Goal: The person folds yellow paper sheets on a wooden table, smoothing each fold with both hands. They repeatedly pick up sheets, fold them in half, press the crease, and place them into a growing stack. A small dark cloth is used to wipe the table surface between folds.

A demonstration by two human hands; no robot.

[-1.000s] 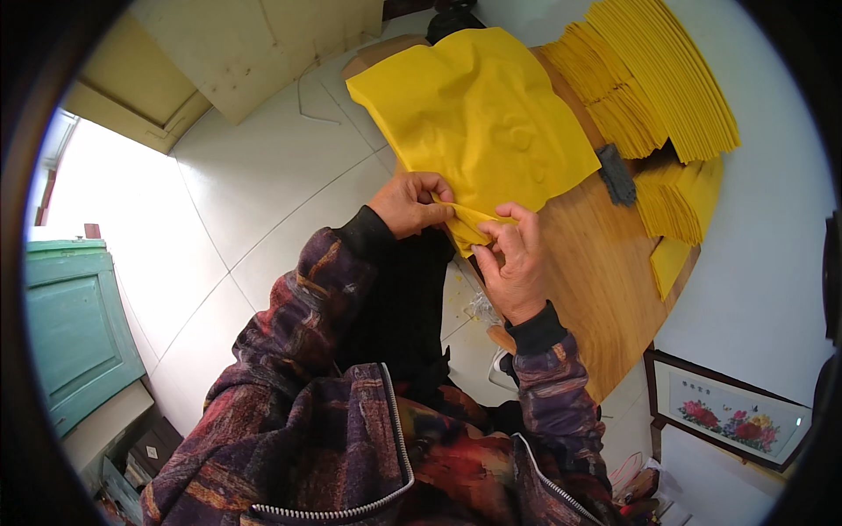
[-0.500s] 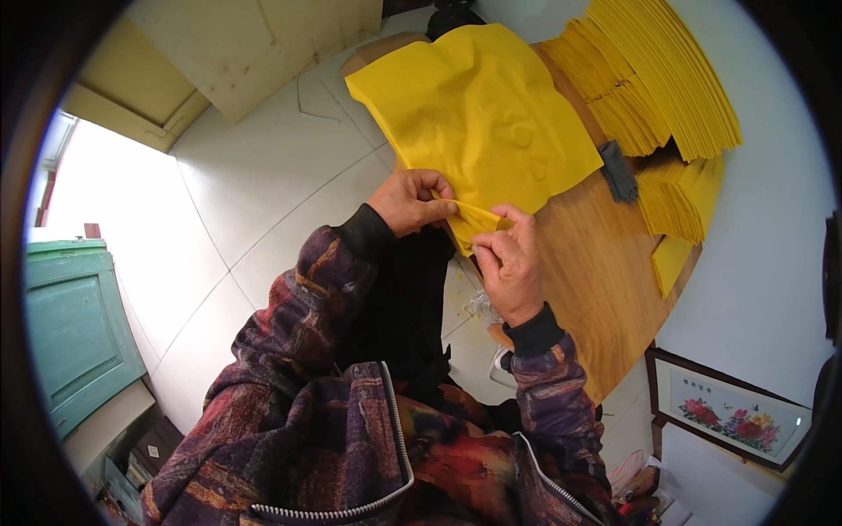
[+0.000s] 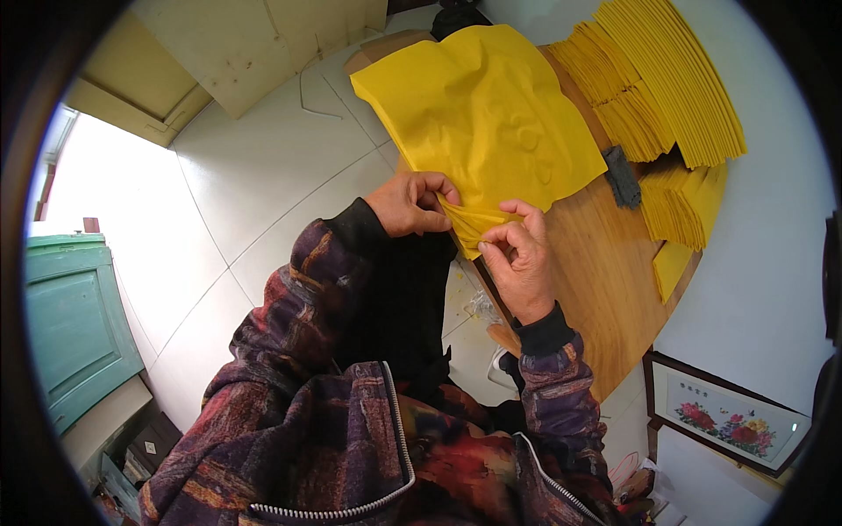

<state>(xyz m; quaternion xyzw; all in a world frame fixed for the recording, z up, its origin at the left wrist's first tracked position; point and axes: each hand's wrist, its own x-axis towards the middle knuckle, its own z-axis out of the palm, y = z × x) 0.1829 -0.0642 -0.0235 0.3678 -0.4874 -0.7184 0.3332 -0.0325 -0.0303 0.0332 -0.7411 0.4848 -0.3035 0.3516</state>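
Note:
A wide yellow fabric sheet (image 3: 478,114), wrinkled and with faint rounded bulges, lies over the wooden table and hangs partly off its left edge. My left hand (image 3: 410,203) pinches its near edge between thumb and fingers. To the right, my right hand (image 3: 519,259) has thumb and index finger closed on the near corner, its other fingers loosely curled. Between the two hands the cloth is gathered into small folds. I cannot tell whether the sheet is a single layer or a bag.
Tall stacks of folded yellow fabric (image 3: 671,74) stand at the table's far right against the wall. A dark grey cloth (image 3: 622,177) lies beside them on the wooden table (image 3: 596,280). A framed flower picture (image 3: 728,412) leans at the lower right; a green cabinet (image 3: 79,316) stands left.
My right hand has shifted slightly right and down. The near edge between my hands, raised as an open fold before, now lies flatter and more bunched. My left hand has barely moved.

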